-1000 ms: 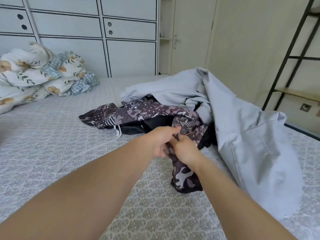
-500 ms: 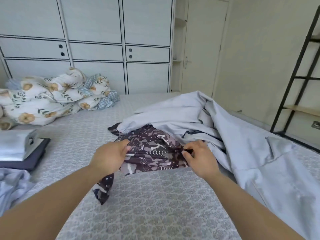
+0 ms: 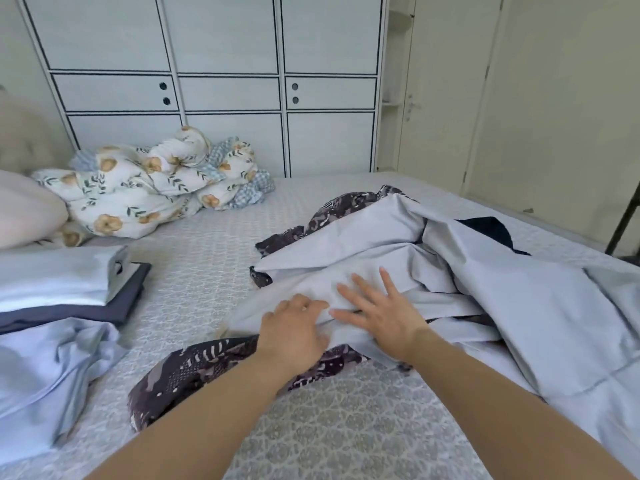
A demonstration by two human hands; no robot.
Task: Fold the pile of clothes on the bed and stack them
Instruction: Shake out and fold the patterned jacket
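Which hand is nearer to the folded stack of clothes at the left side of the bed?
Left. The left hand lies on the pale grey sheet, on the side facing the folded stack; the right hand is farther away, beyond it.

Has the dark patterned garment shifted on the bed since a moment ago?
Yes. The dark patterned garment now trails toward the folded stack, nearer the person.

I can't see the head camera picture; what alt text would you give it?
Two bare hands rest on a pale blue-grey cloth heaped over a dark purple patterned garment on a grey patterned bed: the left hand curls at the cloth's edge, the right hand lies flat with fingers spread. A folded stack sits at left, a floral quilt behind.
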